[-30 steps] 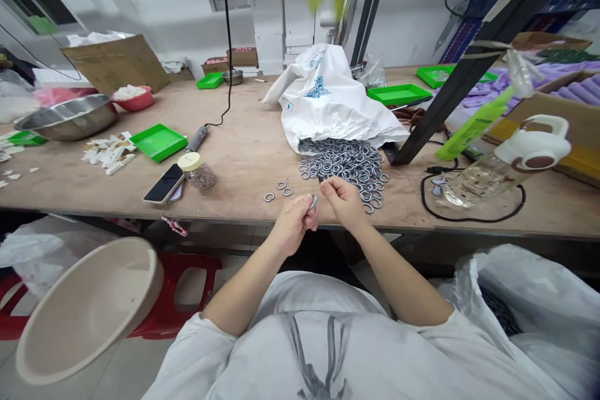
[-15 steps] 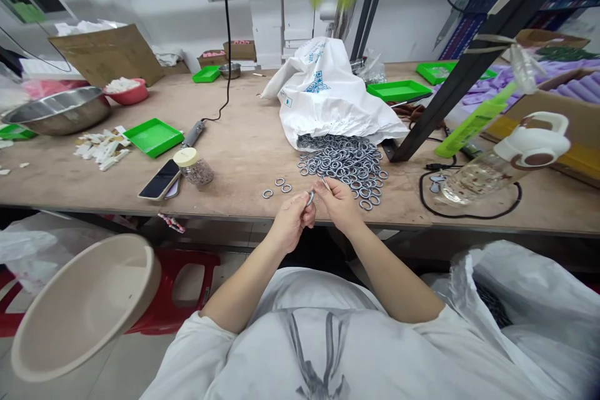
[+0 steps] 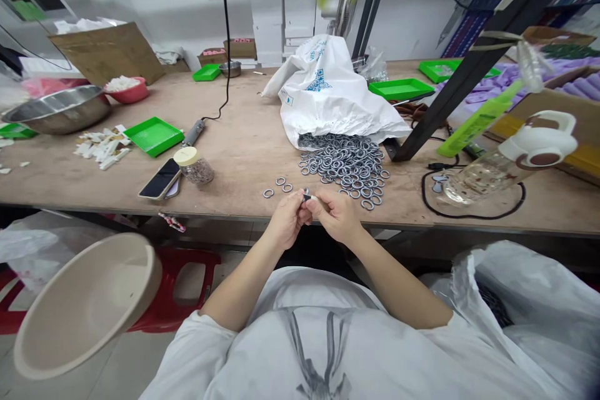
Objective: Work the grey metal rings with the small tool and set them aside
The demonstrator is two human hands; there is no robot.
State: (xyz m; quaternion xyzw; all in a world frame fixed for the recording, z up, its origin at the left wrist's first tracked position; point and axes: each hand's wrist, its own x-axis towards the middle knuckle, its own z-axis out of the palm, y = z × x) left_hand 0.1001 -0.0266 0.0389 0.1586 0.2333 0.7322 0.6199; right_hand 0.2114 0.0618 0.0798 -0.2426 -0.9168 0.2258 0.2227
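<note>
Close together at the table's front edge, both my hands work on one small item. My left hand [image 3: 285, 220] is closed, pinching a grey metal ring [image 3: 306, 191] that shows only in part above the fingertips. Against the ring, my right hand [image 3: 341, 217] is closed on a slim small thing with a dark end; its kind is too small and hidden to make out. A heap of grey metal rings [image 3: 349, 165] spills from a white sack [image 3: 330, 97] just beyond my hands. A few loose rings [image 3: 287, 188] lie left of the heap.
On the table [image 3: 244, 156] to the left are a lidded jar [image 3: 194, 167], a phone [image 3: 160, 180], a green tray [image 3: 154, 137] and white pieces [image 3: 103, 147]. To the right stand a slanted dark post [image 3: 450, 94] and a water bottle [image 3: 497, 169]. A beige basin [image 3: 89, 306] sits lower left.
My right hand has moved slightly left and down, bringing its slim thing against the ring. A dark end now shows between my fingertips. The ring in my left hand is more covered.
</note>
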